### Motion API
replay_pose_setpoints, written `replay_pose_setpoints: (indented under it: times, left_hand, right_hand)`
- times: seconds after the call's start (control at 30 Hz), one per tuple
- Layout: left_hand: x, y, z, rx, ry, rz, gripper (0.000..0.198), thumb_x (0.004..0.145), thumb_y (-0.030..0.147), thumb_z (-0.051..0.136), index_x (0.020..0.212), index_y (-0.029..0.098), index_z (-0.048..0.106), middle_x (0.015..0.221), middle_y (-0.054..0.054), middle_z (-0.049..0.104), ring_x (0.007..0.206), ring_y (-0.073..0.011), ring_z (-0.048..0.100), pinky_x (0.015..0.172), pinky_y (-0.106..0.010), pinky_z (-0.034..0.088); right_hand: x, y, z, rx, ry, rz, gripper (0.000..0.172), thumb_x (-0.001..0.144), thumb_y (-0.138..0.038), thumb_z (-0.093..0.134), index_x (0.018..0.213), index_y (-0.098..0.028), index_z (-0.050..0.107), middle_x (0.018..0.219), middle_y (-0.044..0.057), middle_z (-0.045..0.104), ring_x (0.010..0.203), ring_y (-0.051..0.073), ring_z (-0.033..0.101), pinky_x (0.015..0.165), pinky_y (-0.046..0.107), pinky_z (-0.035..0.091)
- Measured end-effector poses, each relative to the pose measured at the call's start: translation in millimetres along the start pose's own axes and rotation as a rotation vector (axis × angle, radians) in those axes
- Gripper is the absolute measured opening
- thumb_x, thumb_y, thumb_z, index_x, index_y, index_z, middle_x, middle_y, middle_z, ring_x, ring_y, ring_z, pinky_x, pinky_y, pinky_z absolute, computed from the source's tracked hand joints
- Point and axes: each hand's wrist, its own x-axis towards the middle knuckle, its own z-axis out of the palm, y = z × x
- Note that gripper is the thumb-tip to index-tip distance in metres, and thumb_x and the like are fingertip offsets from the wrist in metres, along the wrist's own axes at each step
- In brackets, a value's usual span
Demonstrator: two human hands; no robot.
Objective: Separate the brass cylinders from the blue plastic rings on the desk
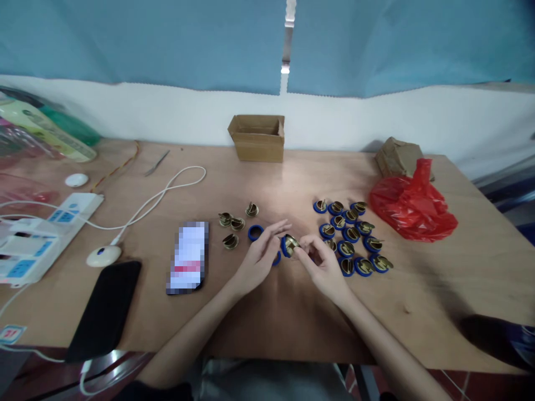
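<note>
My right hand [324,264] pinches a brass-coloured metal cap with a blue ring [290,245] around its edge, tilted above the table. My left hand [259,256] is just left of it, fingers stretched out and apart from the cap. A loose blue ring [255,233] lies by the left fingers, and another blue ring [276,258] is partly hidden under that hand. Several bare brass caps [238,224] lie further left. Right of my hands sit several brass caps with blue rings [346,248], their folded metal tabs facing up; one is partly covered by my right hand.
An open cardboard box [259,146] stands at the back wall. At the back right are a red plastic bag [412,209] and a brown package [399,157]. Leftward lie a lit phone [188,256], a black phone [105,312], a white cable [161,195] and a power strip [52,234].
</note>
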Motion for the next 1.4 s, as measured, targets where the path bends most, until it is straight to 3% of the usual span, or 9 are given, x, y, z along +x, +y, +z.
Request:
replay_pose_setpoints:
  times: [0.13,0.3,0.5,0.67,0.9,1.1,1.2,1.3,1.4]
  left_hand:
    - [-1.3,-2.5,3.4,0.035,-0.033,0.012,0.047,0.089,0.030,0.072,0.133,0.022,0.058,0.140,-0.013,0.061,0.122,-0.0252,0.065,0.104,-0.040,0.055]
    - [-1.7,-7.2,2.1,0.133,0.065,0.112,0.044,0.088,0.022,0.070,0.131,0.024,0.061,0.130,-0.009,0.064,0.116,-0.0217,0.068,0.101,-0.037,0.058]
    - [-6.7,16.2,-34.0,0.705,0.241,0.169,0.047,0.088,0.030,0.073,0.133,0.028,0.061,0.119,-0.005,0.065,0.096,-0.0182,0.069,0.091,-0.036,0.059]
    - [-7.7,13.3,-57.4,0.964,0.217,0.113,0.050,0.089,0.031,0.072,0.136,0.024,0.056,0.123,-0.008,0.069,0.111,-0.0257,0.066,0.097,-0.041,0.054]
    - [2.0,-11.7,-60.2,1.229,0.159,0.145,0.044,0.090,0.033,0.069,0.130,0.017,0.061,0.114,-0.015,0.072,0.113,-0.0346,0.061,0.103,-0.054,0.045]
    - [2.5,-11.6,-55.6,1.100,0.228,0.244,0.051,0.090,0.037,0.069,0.137,0.019,0.056,0.136,-0.015,0.064,0.132,-0.0358,0.053,0.117,-0.059,0.030]
    - [-3.1,-1.2,-38.8,0.910,0.262,0.189,0.039,0.096,0.035,0.060,0.132,0.021,0.059,0.133,-0.013,0.066,0.128,-0.0313,0.058,0.112,-0.052,0.041]
    - [-8.2,7.3,-16.2,0.602,0.084,-0.010,0.038,0.100,0.035,0.052,0.135,0.021,0.056,0.123,-0.011,0.072,0.111,-0.0254,0.069,0.099,-0.043,0.053]
    - [-7.4,10.0,1.3,0.288,-0.036,-0.141,0.036,0.103,0.038,0.045,0.131,0.021,0.060,0.124,-0.010,0.071,0.113,-0.0236,0.068,0.099,-0.039,0.055]
  right_hand:
    - [-3.6,2.0,0.1,-0.072,0.050,-0.042,0.017,0.098,-0.033,0.058,0.086,-0.022,0.052,0.075,-0.003,0.048,0.065,0.013,0.045,0.059,0.026,0.037]
    - [-6.3,0.7,-1.0,-0.226,0.155,-0.143,0.014,0.098,-0.027,0.057,0.086,-0.023,0.051,0.075,-0.003,0.050,0.063,0.013,0.048,0.060,0.027,0.038]
    - [-1.6,-1.3,-5.2,-0.222,0.342,-0.179,0.012,0.097,-0.023,0.057,0.087,-0.023,0.052,0.074,-0.003,0.049,0.062,0.012,0.046,0.058,0.025,0.038]
    - [-1.1,-0.3,-6.0,-0.257,0.319,-0.173,0.013,0.097,-0.025,0.058,0.085,-0.023,0.051,0.073,-0.004,0.048,0.062,0.013,0.046,0.060,0.026,0.038]
    - [-1.6,-4.2,-3.2,-0.366,0.245,-0.208,0.017,0.097,-0.024,0.057,0.082,-0.023,0.049,0.070,-0.004,0.048,0.060,0.012,0.046,0.059,0.027,0.038]
    - [-3.3,-4.1,-0.6,-0.404,0.163,-0.201,0.018,0.098,-0.025,0.055,0.082,-0.024,0.047,0.072,-0.002,0.050,0.062,0.014,0.049,0.059,0.027,0.041]
    - [-4.3,-2.3,1.4,-0.410,0.120,-0.203,0.016,0.098,-0.026,0.057,0.084,-0.024,0.048,0.073,-0.002,0.050,0.061,0.014,0.049,0.058,0.027,0.041]
    - [-5.6,-0.9,3.1,-0.414,0.088,-0.234,0.017,0.096,-0.028,0.061,0.086,-0.024,0.048,0.073,-0.003,0.049,0.062,0.014,0.050,0.057,0.026,0.041]
    - [-7.0,-1.3,3.3,-0.408,0.035,-0.281,0.015,0.095,-0.025,0.063,0.088,-0.024,0.050,0.074,-0.002,0.049,0.063,0.014,0.050,0.058,0.026,0.041]
